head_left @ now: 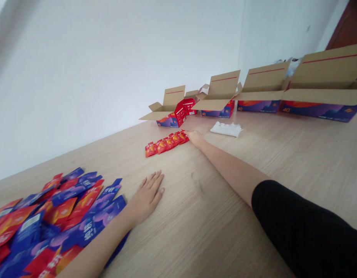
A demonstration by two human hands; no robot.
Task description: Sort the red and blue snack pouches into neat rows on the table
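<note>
My left hand [148,197] lies palm down on the wooden table, fingers stretched out and holding nothing. Beside it, under my forearm, spreads a pile of red and blue sachets [59,208]. Farther out, several red sachets [167,143] lie overlapping in a slanting row. At the right end of that row is my right hand [196,138], its fingers closed at the edge of the last red sachet [182,135]. The fingertips are small and partly hidden there.
Several open cartons with raised flaps stand along the back: one at the left [168,120], another [216,112] beside it, two more [258,105] farther right. A folded white cloth [226,129] lies before them. A pale wall [109,58] rises behind the table [201,216].
</note>
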